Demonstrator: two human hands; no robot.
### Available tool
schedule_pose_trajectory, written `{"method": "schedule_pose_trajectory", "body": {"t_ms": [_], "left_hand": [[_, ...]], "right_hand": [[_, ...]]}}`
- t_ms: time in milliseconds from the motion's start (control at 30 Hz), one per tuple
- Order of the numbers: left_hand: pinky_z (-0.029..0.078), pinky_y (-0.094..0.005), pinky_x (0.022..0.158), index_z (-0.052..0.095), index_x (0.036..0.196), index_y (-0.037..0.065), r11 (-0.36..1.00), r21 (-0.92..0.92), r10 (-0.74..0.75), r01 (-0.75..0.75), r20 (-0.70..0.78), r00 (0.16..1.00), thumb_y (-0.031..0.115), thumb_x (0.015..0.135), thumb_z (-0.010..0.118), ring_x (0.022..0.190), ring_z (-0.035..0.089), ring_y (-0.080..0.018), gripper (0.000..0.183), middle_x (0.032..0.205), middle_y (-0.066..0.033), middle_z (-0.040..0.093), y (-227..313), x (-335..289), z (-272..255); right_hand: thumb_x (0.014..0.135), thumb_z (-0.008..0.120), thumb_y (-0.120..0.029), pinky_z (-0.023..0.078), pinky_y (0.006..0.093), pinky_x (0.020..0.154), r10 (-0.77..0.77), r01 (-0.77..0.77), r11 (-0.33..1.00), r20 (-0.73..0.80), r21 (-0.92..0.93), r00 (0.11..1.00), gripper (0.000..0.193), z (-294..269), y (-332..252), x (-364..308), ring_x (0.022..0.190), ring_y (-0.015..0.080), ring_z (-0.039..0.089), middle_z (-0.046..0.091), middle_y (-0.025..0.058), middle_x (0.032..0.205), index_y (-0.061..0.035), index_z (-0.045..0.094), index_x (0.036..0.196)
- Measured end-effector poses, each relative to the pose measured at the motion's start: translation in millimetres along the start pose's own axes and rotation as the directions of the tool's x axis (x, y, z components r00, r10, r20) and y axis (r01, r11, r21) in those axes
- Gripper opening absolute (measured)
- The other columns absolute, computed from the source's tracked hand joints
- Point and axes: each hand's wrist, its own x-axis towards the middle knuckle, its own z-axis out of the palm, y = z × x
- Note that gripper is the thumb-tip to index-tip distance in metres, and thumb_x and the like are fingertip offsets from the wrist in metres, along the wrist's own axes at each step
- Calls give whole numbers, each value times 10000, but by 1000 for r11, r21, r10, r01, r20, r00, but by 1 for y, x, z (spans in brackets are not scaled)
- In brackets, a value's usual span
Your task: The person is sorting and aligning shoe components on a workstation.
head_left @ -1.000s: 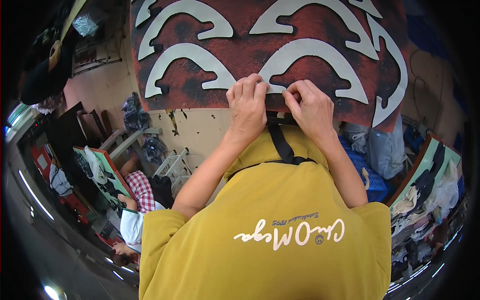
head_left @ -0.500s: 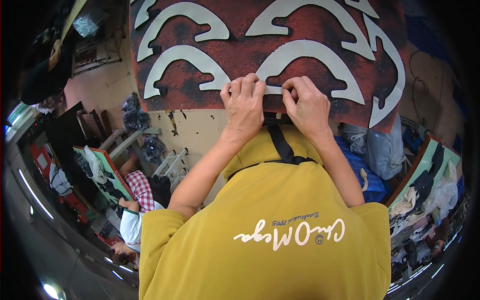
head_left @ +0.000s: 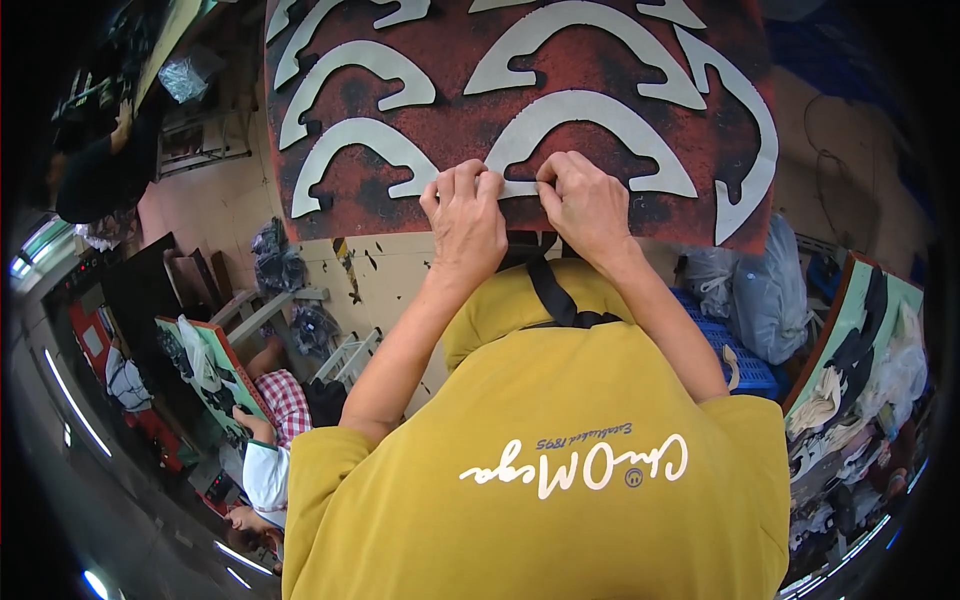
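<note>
A dark red, black-stained board (head_left: 480,222) lies at the top, bearing several pale, arch-shaped flat pieces with notched ends. Near its front edge is the nearest right-hand pale arch piece (head_left: 585,104); its lower left end shows as a strip between my hands. My left hand (head_left: 468,215) is closed, fingers curled down at the left of that strip. A pinch of thumb and fingers in my right hand (head_left: 585,205) meets the strip's right end. My fingers hide the exact contact. To the left, the nearest left-hand arch piece (head_left: 372,133) reaches to my left fingertips.
Below the board's right side stand a blue plastic crate (head_left: 745,370) and a grey plastic bag (head_left: 768,300). At right is a green-topped table (head_left: 850,325) with cloth pieces. A co-worker in a white top (head_left: 265,478) is at a green table on the left.
The board and its pieces appear shifted slightly left and down in view, with my hands shifting left too. Both hands keep nearly the same closed pose at the strip.
</note>
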Motion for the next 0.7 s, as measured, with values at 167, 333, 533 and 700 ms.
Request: {"method": "schedule_pose_trajectory", "body": {"t_ms": [167,333,533,700], "left_hand": [[304,-426,977,592,1081,85,981,-195,-17,0,-89,996,-51,711,544,1116,479,-300,397,1163,-100,535,-11,-11,-24],[324,-409,936,600,1059,82,979,-205,-22,-10,-157,987,-77,693,536,1090,487,-297,404,1135,-97,547,-46,-38,-48],[376,-395,803,601,963,63,899,-427,26,-100,-176,984,-89,682,549,938,535,-312,323,1009,-106,583,-85,-101,-43],[402,-404,798,600,937,52,845,-530,67,-75,-34,997,-110,687,543,943,552,-317,303,1000,-125,586,-91,-131,-31]], "right_hand": [[851,682,-148,521,386,635,87,-70,989,-128,132,988,72,-10,-8,-14,693,264,660,660,70,834,-85,659,878],[883,698,-138,457,278,588,304,-232,906,-161,353,939,123,-22,-7,-61,621,91,548,629,35,745,-18,679,904],[921,704,-250,490,253,638,395,-582,670,443,461,805,383,38,23,-121,763,87,620,694,52,943,28,633,1175],[997,593,-168,544,297,750,433,-519,15,462,855,774,277,98,6,-100,889,172,672,652,77,1052,-21,539,1226]]}}
